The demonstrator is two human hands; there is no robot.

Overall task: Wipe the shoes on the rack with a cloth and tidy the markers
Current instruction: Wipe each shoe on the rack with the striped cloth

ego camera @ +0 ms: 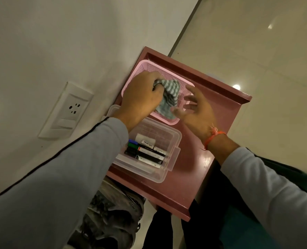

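My left hand (pixel 140 94) grips a grey-and-white striped cloth (pixel 168 97) over a pink mesh basket (pixel 147 69) on top of the maroon rack (pixel 203 83). My right hand (pixel 197 108) hovers just right of the cloth with fingers spread, its thumb near the cloth's lower edge. A clear plastic box (pixel 168 137) sits nearer me on the rack top, holding several markers (pixel 147 153) with blue, green and black caps, and a white eraser. A grey shoe (pixel 111 212) shows on a lower shelf under the rack top.
The rack stands against a white wall with a socket plate (pixel 66 110) at the left. Glossy tiled floor (pixel 256 42) lies to the right. Dark trouser legs (pixel 159 230) show below the rack's near edge.
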